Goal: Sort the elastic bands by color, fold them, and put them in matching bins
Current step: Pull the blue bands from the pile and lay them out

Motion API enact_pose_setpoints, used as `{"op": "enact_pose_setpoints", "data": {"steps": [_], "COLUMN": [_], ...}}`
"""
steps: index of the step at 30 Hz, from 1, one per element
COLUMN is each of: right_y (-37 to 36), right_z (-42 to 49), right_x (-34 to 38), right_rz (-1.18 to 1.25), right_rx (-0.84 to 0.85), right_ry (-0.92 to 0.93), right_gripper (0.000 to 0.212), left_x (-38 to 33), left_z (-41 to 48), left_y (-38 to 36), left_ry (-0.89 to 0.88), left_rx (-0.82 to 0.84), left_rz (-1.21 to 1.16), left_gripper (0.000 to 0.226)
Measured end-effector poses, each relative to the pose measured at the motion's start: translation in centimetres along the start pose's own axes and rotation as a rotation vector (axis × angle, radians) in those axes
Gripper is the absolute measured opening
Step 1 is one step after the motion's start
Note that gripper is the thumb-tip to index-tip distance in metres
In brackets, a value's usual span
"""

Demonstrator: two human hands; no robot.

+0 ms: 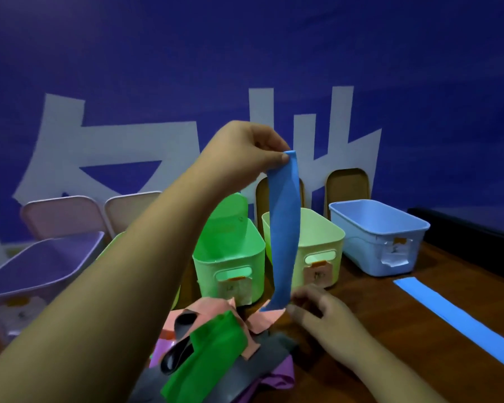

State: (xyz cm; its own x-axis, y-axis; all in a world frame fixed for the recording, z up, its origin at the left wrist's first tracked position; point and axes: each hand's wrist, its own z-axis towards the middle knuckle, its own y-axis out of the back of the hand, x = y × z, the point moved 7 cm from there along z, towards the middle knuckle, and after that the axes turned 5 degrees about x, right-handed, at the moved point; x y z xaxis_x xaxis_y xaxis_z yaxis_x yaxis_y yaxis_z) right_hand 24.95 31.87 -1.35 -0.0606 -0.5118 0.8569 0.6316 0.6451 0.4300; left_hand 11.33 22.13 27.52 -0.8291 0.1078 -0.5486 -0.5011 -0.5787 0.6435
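Hanging with its long axis vertical above the desk, the blue band is pinched at its top end by the left hand. The blurred right hand is at the band's lower end, and I cannot tell whether it grips.

I'm in what looks like a staged activity room: a blue banner with huge white characters covers the wall, folding chairs stand along it, and labelled plastic bins line my wooden surface.

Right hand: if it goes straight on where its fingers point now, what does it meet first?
Probably the lower end of the hanging blue band, just ahead of the right hand; blur leaves depth unclear.
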Motion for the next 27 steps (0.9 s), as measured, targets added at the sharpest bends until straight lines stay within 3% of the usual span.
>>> {"op": "enact_pose_setpoints", "data": {"steps": [9,21,27], "right_y": [-0.1,0.5,6.4], "right_z": [-0.6,-1.7,-6.3], "right_x": [0.5,0.4,0.3], "right_rz": [0.24,0.146,0.087], "right_rx": [0.044,0.109,0.093], "right_ry": [-0.069,-0.202,-0.285], "right_gripper": [0.021,0.016,0.025], "left_x": [-0.9,0.4,0.9], "left_z": [1.5,2.3,4.2], "left_y": [1.8,1.5,-2.0], "left_ry": [0.029,0.068,0.103], "left_rx": [-0.061,-0.109,-0.119], "left_rz": [0.039,0.038,-0.002], "left_gripper": [0.011,0.012,0.003]}}
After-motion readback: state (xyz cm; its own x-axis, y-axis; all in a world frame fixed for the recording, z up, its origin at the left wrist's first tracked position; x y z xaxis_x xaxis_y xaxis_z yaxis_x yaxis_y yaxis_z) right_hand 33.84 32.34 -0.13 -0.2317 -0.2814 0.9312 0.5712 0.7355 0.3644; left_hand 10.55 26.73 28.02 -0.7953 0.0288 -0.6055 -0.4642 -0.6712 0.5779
